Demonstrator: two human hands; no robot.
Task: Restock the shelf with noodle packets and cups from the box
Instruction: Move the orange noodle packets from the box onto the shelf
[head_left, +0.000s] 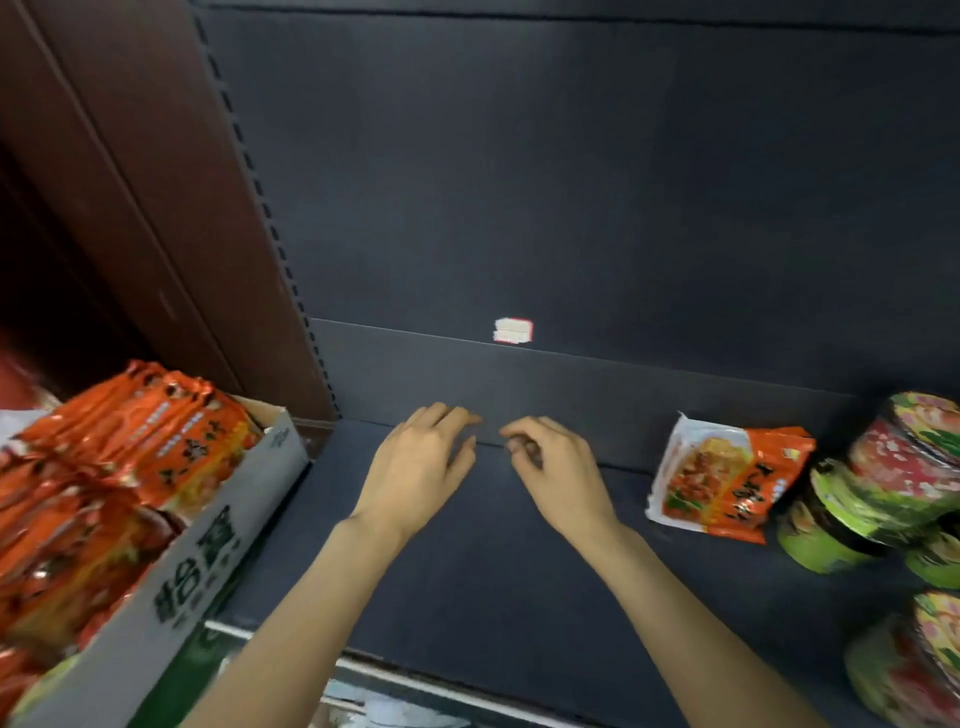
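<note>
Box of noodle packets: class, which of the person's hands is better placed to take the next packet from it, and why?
Probably the left hand: the box sits on its side, while the right hand lies nearer the shelved packet. Both hold nothing.

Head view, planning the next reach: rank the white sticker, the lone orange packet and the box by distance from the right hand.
1. White sticker, on the back panel above the right hand.
2. Orange packet, to its right.
3. Box, far left.

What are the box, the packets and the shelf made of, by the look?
Box: likely corrugated cardboard, matte white print, folding flaps. Packets: glossy plastic or foil film, crinkled with shiny highlights. Shelf: dark, matte, flat panel, probably painted metal; the look leaves that open.
</note>
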